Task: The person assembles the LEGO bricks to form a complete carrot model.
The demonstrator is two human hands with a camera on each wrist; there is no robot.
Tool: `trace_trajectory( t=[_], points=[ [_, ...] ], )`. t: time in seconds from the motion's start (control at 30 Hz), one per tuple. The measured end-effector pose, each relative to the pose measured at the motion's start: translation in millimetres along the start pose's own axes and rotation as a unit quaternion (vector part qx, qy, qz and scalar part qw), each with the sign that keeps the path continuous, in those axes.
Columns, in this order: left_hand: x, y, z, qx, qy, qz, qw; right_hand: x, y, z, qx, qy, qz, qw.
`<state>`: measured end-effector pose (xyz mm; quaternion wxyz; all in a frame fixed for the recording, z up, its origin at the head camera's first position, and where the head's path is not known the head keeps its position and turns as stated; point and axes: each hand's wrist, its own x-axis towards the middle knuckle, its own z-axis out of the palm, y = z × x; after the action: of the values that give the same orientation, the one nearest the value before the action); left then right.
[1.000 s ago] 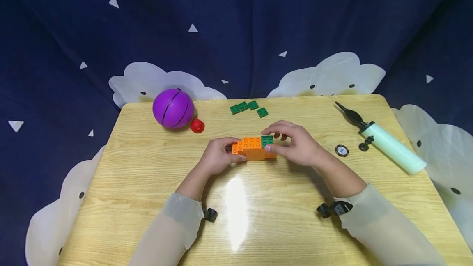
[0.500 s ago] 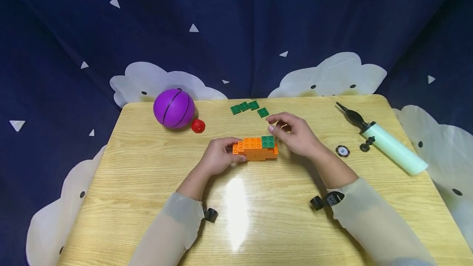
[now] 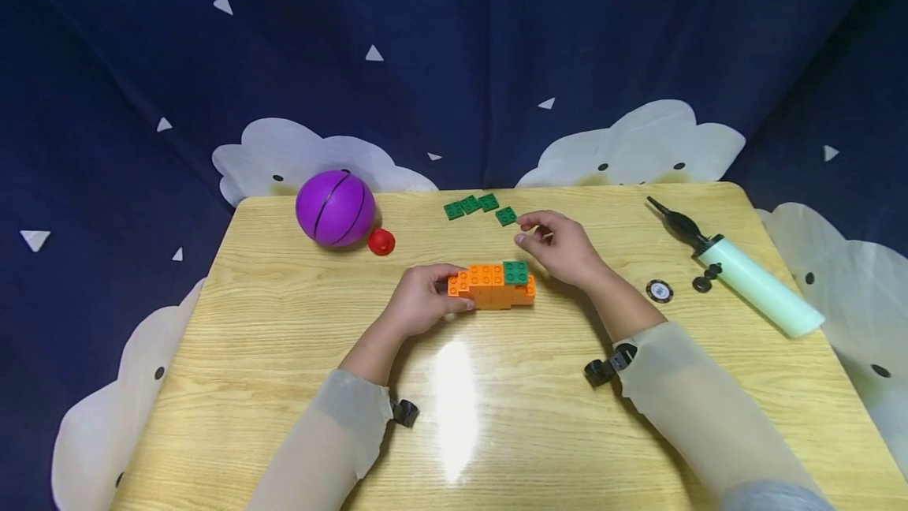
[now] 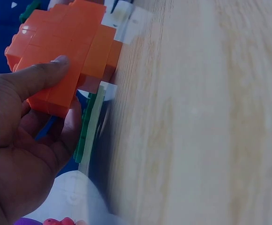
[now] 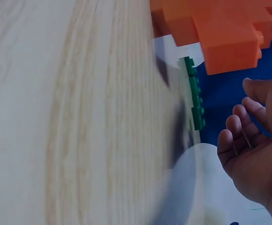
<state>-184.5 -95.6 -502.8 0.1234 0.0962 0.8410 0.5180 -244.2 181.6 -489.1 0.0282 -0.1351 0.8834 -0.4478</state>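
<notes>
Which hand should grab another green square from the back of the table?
Probably the right hand: it is empty, fingers loosely curled, right beside the nearest loose green plate. The left hand is busy gripping the orange block build.

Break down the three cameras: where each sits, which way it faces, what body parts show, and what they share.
Head: above, looking forward and down on the wooden table; both forearms, left hand, right hand.
Left wrist: low by the tabletop, facing the orange block stack; left hand, thumb on the stack.
Right wrist: low by the tabletop, facing the stack and green plates; right hand, its fingers loosely curled and holding nothing.
Shared: all three show the stack and green plates.
</notes>
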Motion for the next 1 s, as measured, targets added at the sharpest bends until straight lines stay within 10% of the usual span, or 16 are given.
trace_trajectory(
  t=[1.0],
  points=[
    [-1.5, 1.2, -1.8, 0.000, -0.004, 0.003, 1.0000, 56, 15, 21, -0.153, -0.045, 0.032, 0.987]
  ],
)
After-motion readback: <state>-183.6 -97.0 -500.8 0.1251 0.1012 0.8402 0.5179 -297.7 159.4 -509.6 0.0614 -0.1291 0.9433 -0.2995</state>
